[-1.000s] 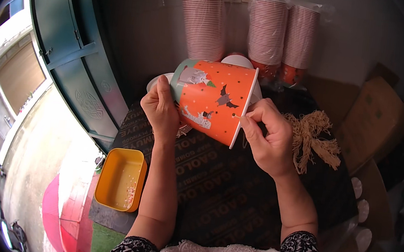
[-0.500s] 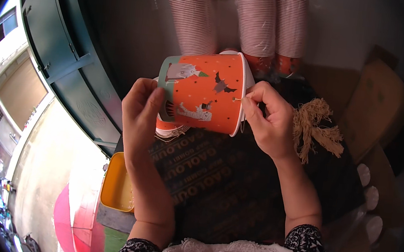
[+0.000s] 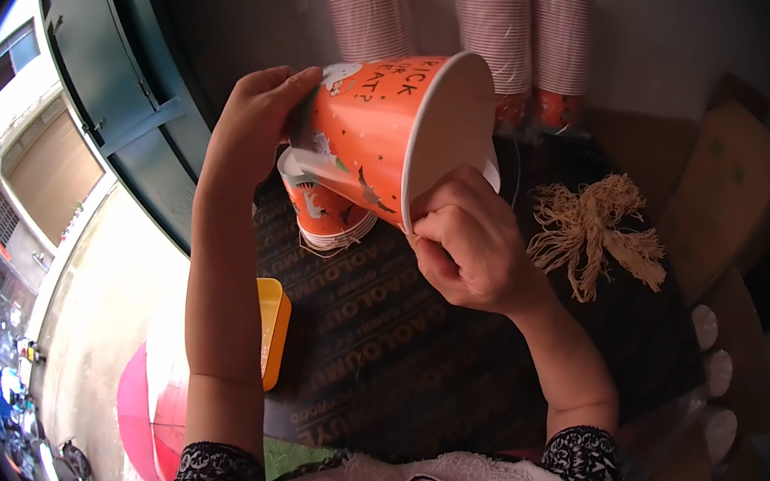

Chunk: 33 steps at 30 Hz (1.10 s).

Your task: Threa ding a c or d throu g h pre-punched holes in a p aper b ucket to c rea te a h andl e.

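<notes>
An orange paper bucket (image 3: 369, 134) with bats and other printed figures is held up, tilted so its white mouth faces right. My left hand (image 3: 256, 121) grips it around the base. At the lower part of the rim is my right hand (image 3: 466, 240), closed, its curled fingers reaching into the mouth. Whatever those fingertips pinch is hidden. Behind and below the held bucket, more orange paper buckets (image 3: 327, 205) rest on the dark table, with thin tan strings at their rims. A bundle of tan string (image 3: 600, 232) lies to the right of my right hand.
Tall bagged stacks of paper buckets (image 3: 495, 25) stand along the wall at the back. A yellow tray (image 3: 276, 333) sits at the table's left edge, partly behind my left forearm. Cardboard (image 3: 730, 175) leans at the right. A green metal door (image 3: 122, 49) is at the left.
The bucket has turned so its mouth shows more, and its base has swung up to the left with my left hand. My right hand has moved down and curled into the mouth; a cord end seen earlier at the rim is hidden.
</notes>
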Available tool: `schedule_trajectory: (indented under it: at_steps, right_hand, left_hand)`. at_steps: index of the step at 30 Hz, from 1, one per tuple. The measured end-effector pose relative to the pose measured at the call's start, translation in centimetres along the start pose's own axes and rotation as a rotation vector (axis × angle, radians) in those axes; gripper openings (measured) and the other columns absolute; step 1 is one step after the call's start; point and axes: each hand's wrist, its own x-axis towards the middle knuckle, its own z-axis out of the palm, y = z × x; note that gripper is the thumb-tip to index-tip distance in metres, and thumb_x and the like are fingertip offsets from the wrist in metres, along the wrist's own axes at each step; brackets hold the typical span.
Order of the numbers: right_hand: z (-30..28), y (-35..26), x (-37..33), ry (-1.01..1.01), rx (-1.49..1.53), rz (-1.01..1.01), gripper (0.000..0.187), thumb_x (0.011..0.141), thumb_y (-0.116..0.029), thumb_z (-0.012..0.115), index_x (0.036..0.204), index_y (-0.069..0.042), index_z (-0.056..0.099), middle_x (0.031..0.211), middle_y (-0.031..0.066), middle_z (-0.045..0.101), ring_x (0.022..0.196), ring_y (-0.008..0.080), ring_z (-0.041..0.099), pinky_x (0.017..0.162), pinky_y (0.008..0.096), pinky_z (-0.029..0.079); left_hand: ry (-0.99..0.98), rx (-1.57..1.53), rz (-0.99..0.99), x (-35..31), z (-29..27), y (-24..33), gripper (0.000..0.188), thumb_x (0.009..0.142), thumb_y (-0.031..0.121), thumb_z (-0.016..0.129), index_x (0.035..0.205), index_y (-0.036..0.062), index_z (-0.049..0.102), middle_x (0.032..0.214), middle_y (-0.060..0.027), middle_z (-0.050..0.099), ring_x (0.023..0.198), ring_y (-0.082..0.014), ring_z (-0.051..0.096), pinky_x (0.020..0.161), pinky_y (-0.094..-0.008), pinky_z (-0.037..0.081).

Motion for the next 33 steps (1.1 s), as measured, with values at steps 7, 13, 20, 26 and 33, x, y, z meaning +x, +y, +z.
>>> schedule_trajectory:
  at_steps: [7,13,20,26,33]
  right_hand:
    - [-1.5,-0.4,0.4,-0.121,-0.031,0.114,0.022,0.074,-0.010,0.073,0.089,-0.002,0.059,0.089,0.0087,0.058,0.080,0.0269,0.058,0.072,0.0373,0.049]
    - [-3.4,0.1,0.8,-0.090,-0.094,0.169,0.022,0.073,-0.005,0.073,0.090,-0.001,0.059,0.090,0.0092,0.059,0.080,0.0267,0.061,0.072,0.0386,0.052]
    - [-4.5,-0.4,1.4,-0.045,-0.104,0.200,0.008,0.077,0.006,0.064,0.080,0.001,0.058,0.078,0.0097,0.059,0.065,0.0241,0.059,0.059,0.0317,0.048]
    - [-4.6,-1.0,1.5,-0.082,-0.103,0.187,0.007,0.077,0.006,0.062,0.078,0.001,0.058,0.075,0.0098,0.059,0.062,0.0237,0.059,0.055,0.0314,0.048]
    - [-4.5,-1.0,1.4,-0.128,-0.120,0.193,0.007,0.076,0.005,0.064,0.077,0.001,0.058,0.074,0.0099,0.060,0.061,0.0249,0.060,0.054,0.0319,0.049]
  left_hand:
    - [0.025,0.176,0.103,-2.0,-4.9,1.1,0.019,0.092,0.022,0.060,0.093,0.0038,0.066,0.071,0.0017,0.058,0.061,-0.0050,0.050,0.054,-0.0208,0.039]
    - [0.165,0.459,0.131,-4.7,-12.2,2.3,0.016,0.090,0.019,0.060,0.085,0.0047,0.065,0.072,-0.0017,0.061,0.066,-0.0089,0.055,0.061,-0.0226,0.045]
    - [0.366,0.916,0.114,-2.6,-16.1,-1.7,0.016,0.086,0.016,0.062,0.083,0.0007,0.065,0.070,-0.0085,0.062,0.063,-0.0160,0.062,0.060,-0.0306,0.052]
    - [0.403,1.201,0.026,1.9,-17.3,-7.1,0.021,0.081,0.022,0.065,0.087,0.0020,0.067,0.084,-0.0196,0.066,0.083,-0.0368,0.064,0.074,-0.0417,0.050]
    - [0.332,1.108,0.047,5.5,-15.6,-10.7,0.023,0.081,0.025,0.066,0.086,0.0026,0.066,0.084,-0.0192,0.066,0.085,-0.0366,0.064,0.075,-0.0416,0.049]
